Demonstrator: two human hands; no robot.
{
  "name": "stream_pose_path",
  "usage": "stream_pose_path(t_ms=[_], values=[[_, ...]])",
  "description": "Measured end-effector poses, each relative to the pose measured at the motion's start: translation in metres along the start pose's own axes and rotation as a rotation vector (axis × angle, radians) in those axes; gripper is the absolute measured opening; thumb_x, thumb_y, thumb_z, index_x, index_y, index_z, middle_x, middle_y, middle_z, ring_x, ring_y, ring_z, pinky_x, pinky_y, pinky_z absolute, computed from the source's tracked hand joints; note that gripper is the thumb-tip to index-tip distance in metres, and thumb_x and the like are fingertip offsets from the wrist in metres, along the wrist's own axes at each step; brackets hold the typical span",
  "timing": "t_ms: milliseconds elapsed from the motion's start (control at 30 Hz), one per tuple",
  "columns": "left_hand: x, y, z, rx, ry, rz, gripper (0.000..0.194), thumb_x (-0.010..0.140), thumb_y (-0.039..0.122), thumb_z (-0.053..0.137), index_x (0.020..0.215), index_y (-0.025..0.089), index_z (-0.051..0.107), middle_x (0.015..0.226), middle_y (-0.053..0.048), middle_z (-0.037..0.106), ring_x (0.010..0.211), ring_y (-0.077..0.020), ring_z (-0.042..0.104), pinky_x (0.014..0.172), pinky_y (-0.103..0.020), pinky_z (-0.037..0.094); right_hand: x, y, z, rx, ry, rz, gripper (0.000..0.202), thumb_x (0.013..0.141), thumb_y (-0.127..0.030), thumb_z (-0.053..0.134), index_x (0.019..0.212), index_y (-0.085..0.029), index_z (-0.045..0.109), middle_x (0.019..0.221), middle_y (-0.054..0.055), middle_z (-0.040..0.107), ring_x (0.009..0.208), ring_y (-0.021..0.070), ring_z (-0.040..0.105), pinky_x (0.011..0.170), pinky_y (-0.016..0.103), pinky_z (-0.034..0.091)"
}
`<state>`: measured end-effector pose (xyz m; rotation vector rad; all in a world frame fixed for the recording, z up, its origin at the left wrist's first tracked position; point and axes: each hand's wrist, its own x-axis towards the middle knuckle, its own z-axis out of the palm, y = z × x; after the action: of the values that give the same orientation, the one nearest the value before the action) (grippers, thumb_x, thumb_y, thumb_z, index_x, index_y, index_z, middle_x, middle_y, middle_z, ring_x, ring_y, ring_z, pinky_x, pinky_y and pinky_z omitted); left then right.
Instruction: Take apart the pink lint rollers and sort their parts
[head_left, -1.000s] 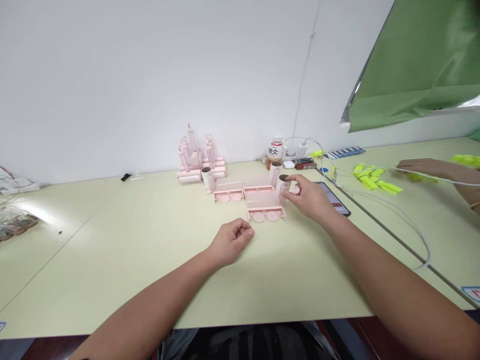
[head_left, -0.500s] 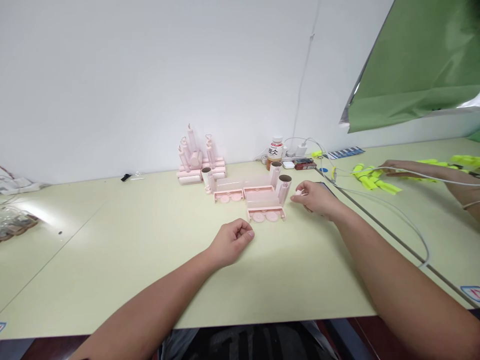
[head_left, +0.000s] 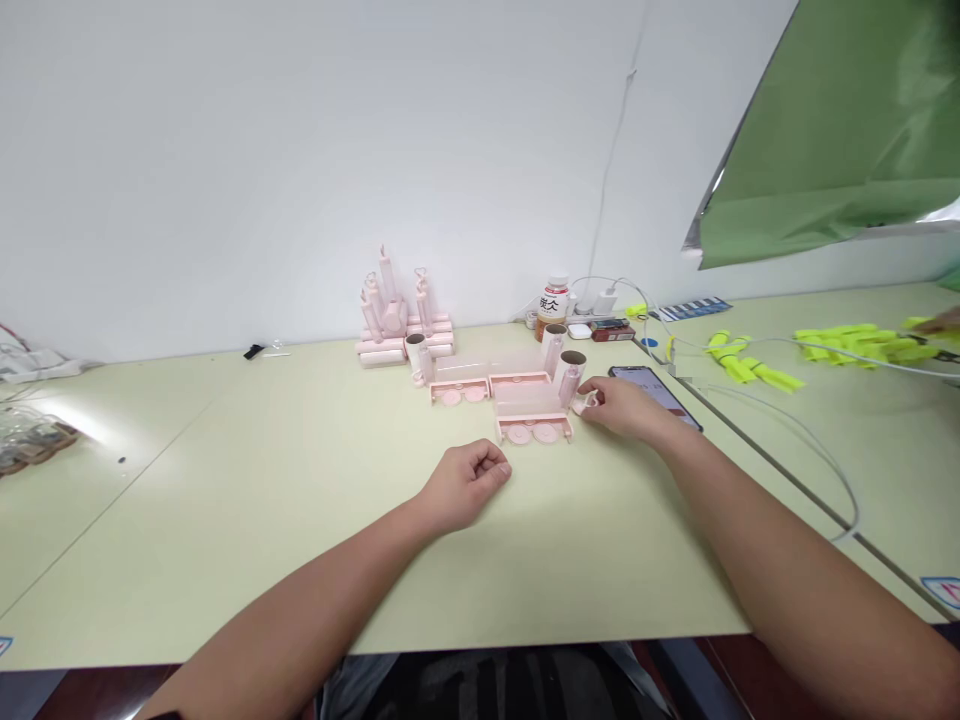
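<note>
My left hand rests on the table with its fingers curled, and nothing shows in them. My right hand pinches a small pale pink plastic piece, low beside a pink stick-like part that stands against a cardboard-cored roll. Left of it lies an open pink tray-like case with two round discs in its front part and clear film across it. A second such case sits farther back on the left, beside another roll.
Pink cases and upright pink sticks are grouped by the wall. A labelled bottle and white cables stand at the back. A phone lies behind my right hand. Yellow strips lie at right, near another person's hand.
My right hand has moved slightly left and down with the small pink piece, uncovering the phone. My left hand stays put. The other person's hand has drawn away to the right.
</note>
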<state>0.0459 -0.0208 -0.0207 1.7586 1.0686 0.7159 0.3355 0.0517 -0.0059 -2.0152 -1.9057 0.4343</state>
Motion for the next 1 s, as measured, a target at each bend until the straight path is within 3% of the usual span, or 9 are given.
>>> stream_pose_path(t_ms=[267, 767, 900, 1000], values=[[0.0, -0.001, 0.0, -0.012, -0.006, -0.008, 0.02, 0.086, 0.035, 0.054, 0.08, 0.017, 0.058, 0.069, 0.003, 0.051, 0.059, -0.0089, 0.04, 0.053, -0.021, 0.033, -0.003, -0.001, -0.001, 0.075, -0.015, 0.021, 0.041, 0.073, -0.029, 0.064, 0.113, -0.021, 0.057, 0.087, 0.004, 0.071, 0.069, 0.0191, 0.063, 0.053, 0.025, 0.037], [0.0, 0.001, 0.0, 0.004, 0.013, -0.003, 0.021, 0.085, 0.037, 0.054, 0.078, 0.018, 0.058, 0.068, 0.003, 0.052, 0.058, -0.0098, 0.042, 0.054, -0.022, 0.034, 0.001, 0.005, 0.002, 0.054, -0.063, 0.066, 0.045, 0.071, -0.033, 0.068, 0.113, -0.02, 0.057, 0.089, 0.007, 0.071, 0.073, 0.0226, 0.066, 0.056, 0.028, 0.04], [0.006, 0.006, -0.009, 0.022, 0.044, 0.046, 0.022, 0.086, 0.039, 0.053, 0.08, 0.018, 0.058, 0.067, 0.003, 0.052, 0.059, -0.0106, 0.046, 0.056, -0.023, 0.038, 0.001, 0.006, -0.002, 0.04, -0.048, 0.092, 0.049, 0.071, -0.041, 0.068, 0.113, -0.019, 0.058, 0.09, 0.008, 0.071, 0.072, 0.0231, 0.065, 0.056, 0.029, 0.04], [0.014, 0.016, -0.024, 0.051, 0.118, 0.116, 0.022, 0.085, 0.04, 0.055, 0.08, 0.019, 0.058, 0.067, 0.003, 0.052, 0.061, -0.0113, 0.05, 0.059, -0.023, 0.042, -0.001, 0.002, -0.008, 0.034, 0.032, 0.114, 0.04, 0.076, -0.039, 0.063, 0.11, -0.018, 0.059, 0.089, 0.008, 0.07, 0.073, 0.0225, 0.064, 0.057, 0.028, 0.04]])
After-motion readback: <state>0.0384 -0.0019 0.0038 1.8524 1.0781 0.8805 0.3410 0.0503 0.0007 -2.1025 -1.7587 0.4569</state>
